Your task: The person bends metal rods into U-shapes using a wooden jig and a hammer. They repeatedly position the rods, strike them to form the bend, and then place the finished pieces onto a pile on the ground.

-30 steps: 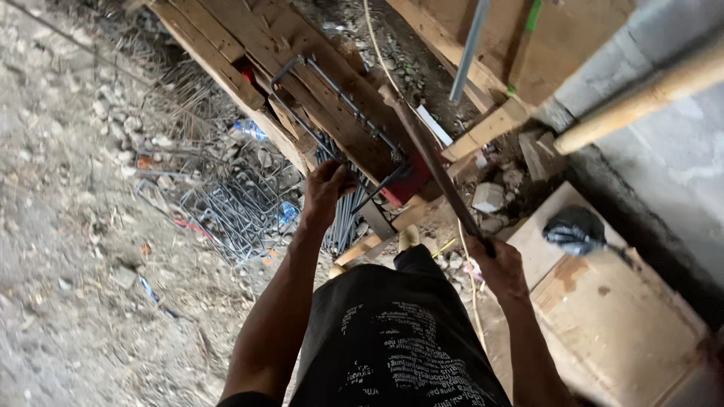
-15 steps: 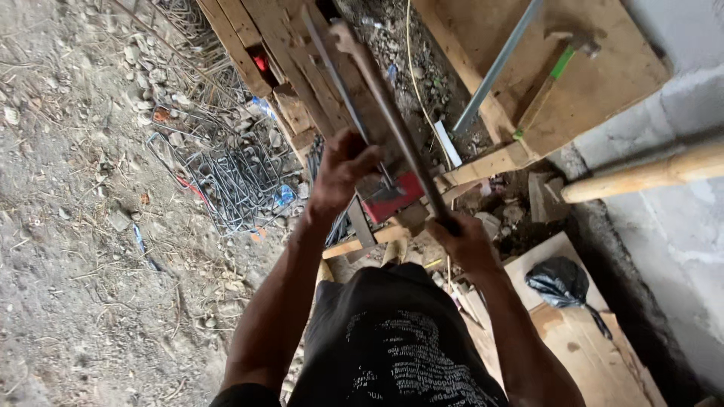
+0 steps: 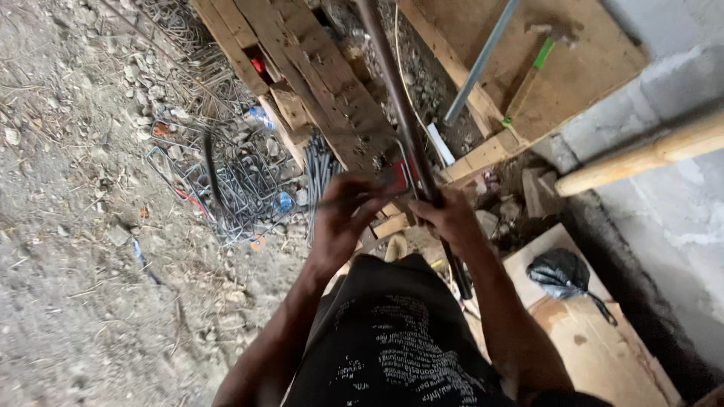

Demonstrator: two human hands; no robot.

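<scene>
Person stands over a wooden bench (image 3: 317, 83) of rough planks, on stony ground. Right hand (image 3: 446, 218) is wrapped tight round a long dark metal bar (image 3: 400, 113); the bar runs from below that fist, beside the dark trousers, up across the bench and out of the top of the view. Left hand (image 3: 343, 218) is curled at the bench edge, just beside the bar, fingers bent around a thin steel rod (image 3: 354, 200); I cannot tell how firmly it closes. A small red part (image 3: 397, 179) sits between the two hands, touching the bar.

Judgement: the bar looks stiff and heavy, rust-rough rather than slippery, not fragile. Held near its lower end, the long upper part will lever hard against the wrist; a second hold higher up would steady it.

Around: a heap of bent wire loops (image 3: 241, 188) on the ground left of the bench, a hammer with a green handle (image 3: 532, 71) on a board, a grey pipe (image 3: 479, 64), a pale round pole (image 3: 641, 154), a black bag (image 3: 562, 271) on cardboard.
</scene>
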